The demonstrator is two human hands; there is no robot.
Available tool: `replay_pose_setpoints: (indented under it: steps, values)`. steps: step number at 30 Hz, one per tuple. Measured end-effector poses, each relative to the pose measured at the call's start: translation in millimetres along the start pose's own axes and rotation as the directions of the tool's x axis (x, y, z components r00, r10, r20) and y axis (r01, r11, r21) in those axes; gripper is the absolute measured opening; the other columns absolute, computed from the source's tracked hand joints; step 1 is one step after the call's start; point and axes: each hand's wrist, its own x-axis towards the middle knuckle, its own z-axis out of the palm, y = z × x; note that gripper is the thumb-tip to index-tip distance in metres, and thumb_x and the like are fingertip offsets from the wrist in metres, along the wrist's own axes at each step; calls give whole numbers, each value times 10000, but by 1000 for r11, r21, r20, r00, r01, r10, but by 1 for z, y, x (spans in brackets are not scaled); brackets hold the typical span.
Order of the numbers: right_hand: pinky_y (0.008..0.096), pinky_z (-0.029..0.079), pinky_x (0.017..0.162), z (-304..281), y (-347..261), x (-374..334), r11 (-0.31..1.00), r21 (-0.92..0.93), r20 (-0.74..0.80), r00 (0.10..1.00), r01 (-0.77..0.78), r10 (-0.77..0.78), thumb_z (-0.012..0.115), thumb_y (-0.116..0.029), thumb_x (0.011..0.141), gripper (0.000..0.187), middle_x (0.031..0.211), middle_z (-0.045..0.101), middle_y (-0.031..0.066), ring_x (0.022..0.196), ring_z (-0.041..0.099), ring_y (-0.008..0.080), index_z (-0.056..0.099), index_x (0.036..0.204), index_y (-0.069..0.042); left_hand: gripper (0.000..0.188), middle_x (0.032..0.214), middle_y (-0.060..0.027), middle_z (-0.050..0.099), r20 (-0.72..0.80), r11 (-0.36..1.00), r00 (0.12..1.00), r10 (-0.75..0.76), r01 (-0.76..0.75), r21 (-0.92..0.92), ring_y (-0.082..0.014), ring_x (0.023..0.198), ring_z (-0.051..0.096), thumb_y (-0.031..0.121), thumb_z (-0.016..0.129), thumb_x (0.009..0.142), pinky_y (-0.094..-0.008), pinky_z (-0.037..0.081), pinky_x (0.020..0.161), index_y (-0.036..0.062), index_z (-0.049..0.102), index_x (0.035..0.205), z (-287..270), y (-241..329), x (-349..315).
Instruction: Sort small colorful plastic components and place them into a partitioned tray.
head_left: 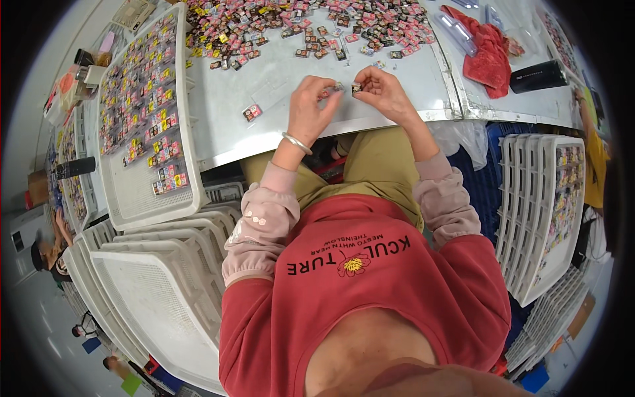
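Left hand [311,106], right hand [380,89] pinch small, seemingly glossy squares [348,87]; grey table [278,86].

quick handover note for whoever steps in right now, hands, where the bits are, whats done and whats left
Left hand: fingertips pinch a small piece above the table.
Right hand: holds another small dark piece, close to the first.
Loose pile of small pink and dark pieces along the table's far side; one stray piece near the left hand.
Done: white tray on the left is mostly filled in rows.
Left: the pile, and the tray's bare near end.
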Motion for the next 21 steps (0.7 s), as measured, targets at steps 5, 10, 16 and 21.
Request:
replay_pose_setpoints:
  steps: [5,10,16,21]
  values:
    - [240,513,753,9,-34,-6,950,304,0,997,73,-77,638,31,816,213,941,626,56,832,599,108,602,1026,40,159,890,-44,660,175,838,969,-172,238,-491,-84,753,600,63,642,860,-221,498,666,-31,631,988,7,8,3]
    - [260,531,752,4,-45,-13,977,154,-88,987,148,-136,602,20,852,180,958,649,79,862,625,134,645,1026,40,134,820,-40,661,169,808,966,-195,256,-530,-73,706,600,56,628,864,-213,496,636,-46,631,950,-5,30,8]
    - [267,533,696,12,-74,-18,880,-303,-99,906,367,-412,623,-3,829,201,936,649,87,793,633,141,651,1026,27,150,832,-45,659,220,676,921,-321,386,-627,-88,684,599,75,642,867,-222,493,622,-38,635,966,-11,32,10]
    - [273,520,648,17,-70,-12,791,-520,-24,920,323,-392,665,-20,787,255,961,638,83,768,616,124,645,1038,19,167,810,-42,660,295,569,858,-421,503,-650,-95,679,600,139,653,869,-219,477,605,-14,655,936,-11,22,9]
